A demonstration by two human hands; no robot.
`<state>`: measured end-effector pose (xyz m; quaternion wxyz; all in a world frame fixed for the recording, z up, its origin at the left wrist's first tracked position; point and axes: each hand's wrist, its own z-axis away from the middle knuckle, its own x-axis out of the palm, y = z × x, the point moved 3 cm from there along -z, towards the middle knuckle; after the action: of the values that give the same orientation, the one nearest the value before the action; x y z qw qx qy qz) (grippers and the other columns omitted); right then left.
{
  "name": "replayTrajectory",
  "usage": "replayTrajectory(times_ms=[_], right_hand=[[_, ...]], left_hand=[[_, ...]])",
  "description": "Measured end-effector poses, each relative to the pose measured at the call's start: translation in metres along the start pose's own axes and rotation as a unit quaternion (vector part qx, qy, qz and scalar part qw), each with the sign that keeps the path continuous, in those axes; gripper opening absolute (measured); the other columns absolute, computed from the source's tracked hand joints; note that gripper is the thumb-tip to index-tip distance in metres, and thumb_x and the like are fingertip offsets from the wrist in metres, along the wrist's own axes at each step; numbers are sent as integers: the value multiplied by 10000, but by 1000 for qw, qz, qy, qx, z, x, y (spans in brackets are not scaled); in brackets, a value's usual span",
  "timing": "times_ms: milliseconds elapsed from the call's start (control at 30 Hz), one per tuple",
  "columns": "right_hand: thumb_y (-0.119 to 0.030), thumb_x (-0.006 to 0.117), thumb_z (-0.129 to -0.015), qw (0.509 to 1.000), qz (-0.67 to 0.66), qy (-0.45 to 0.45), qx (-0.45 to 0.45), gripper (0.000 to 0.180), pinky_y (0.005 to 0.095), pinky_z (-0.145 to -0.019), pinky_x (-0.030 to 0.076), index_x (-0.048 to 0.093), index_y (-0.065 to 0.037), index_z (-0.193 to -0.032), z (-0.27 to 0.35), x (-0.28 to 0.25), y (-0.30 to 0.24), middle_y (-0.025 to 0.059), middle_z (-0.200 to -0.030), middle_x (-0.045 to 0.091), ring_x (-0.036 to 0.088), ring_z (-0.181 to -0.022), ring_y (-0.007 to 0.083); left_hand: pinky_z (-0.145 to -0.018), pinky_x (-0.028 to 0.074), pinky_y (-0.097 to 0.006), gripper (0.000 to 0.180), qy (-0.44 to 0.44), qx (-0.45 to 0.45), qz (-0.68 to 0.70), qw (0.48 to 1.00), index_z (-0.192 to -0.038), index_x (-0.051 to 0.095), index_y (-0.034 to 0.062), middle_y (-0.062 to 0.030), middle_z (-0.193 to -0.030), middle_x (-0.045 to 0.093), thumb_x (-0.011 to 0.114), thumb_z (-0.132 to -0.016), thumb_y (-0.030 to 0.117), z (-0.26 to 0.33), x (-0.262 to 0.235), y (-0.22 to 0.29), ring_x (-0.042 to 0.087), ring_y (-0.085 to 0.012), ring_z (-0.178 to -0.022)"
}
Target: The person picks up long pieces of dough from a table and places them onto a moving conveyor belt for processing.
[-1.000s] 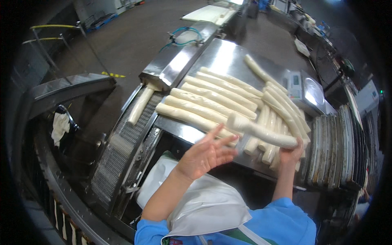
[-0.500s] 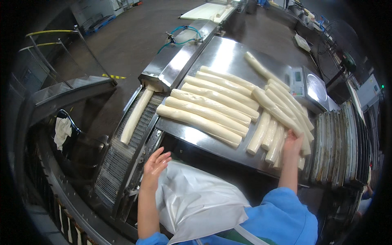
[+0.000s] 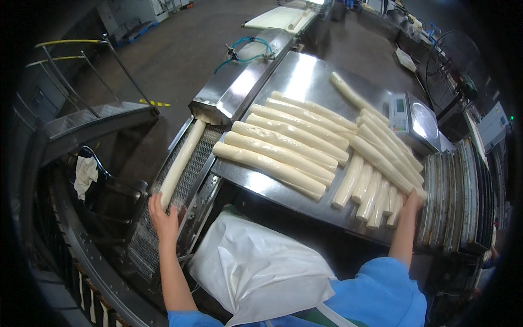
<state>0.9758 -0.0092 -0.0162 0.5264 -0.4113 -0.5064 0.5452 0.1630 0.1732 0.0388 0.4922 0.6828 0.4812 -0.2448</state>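
Note:
My left hand [image 3: 164, 219] is at the near end of a long pale dough log [image 3: 184, 158] on the metal-mesh conveyor [image 3: 144, 240]. Its fingers curve around that end, with the thumb on the other side. At the right of the steel table, my right hand [image 3: 412, 203] closes at the near end of another dough log [image 3: 383, 162], its fingers partly hidden. That log lies slantwise across the top of several shorter-looking log ends [image 3: 348, 182]. Between my hands, a row of several smooth dough logs [image 3: 283, 140] lies side by side on the table.
The conveyor passes under a steel housing [image 3: 239, 82] with blue hoses. A digital scale [image 3: 422, 121] stands at the table's far right. Upright stacked trays [image 3: 444, 199] are close beyond my right hand. At the left are steps with a yellow-topped rail [image 3: 71, 43].
My left hand has moved left from near my apron to the log on the conveyor, which has advanced toward me. My right hand has shifted right, and its log now lies lower against the pile.

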Motion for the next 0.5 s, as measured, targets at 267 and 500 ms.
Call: replayTrajectory(times_ms=[267, 500], right_hand=[[-249, 590, -973, 817, 494, 97, -280, 486, 501, -1032, 421, 486, 18, -1365, 2, 8, -21, 248, -1304, 521, 510, -1228, 419], [-256, 510, -978, 672, 642, 130, -345, 447, 559, -1133, 290, 534, 10, -1337, 13, 50, -38, 283, -1423, 444, 462, -1304, 441]], left_hand=[[-986, 451, -490, 548, -69, -153, -54, 984, -1333, 523, -36, -273, -1208, 595, 704, -850, 149, 11, 1, -83, 566, -441, -1135], [-929, 485, -453, 459, -27, -113, -90, 989, -1236, 572, -59, -252, -1136, 631, 697, -847, 152, 29, -16, -83, 615, -393, -1051]])
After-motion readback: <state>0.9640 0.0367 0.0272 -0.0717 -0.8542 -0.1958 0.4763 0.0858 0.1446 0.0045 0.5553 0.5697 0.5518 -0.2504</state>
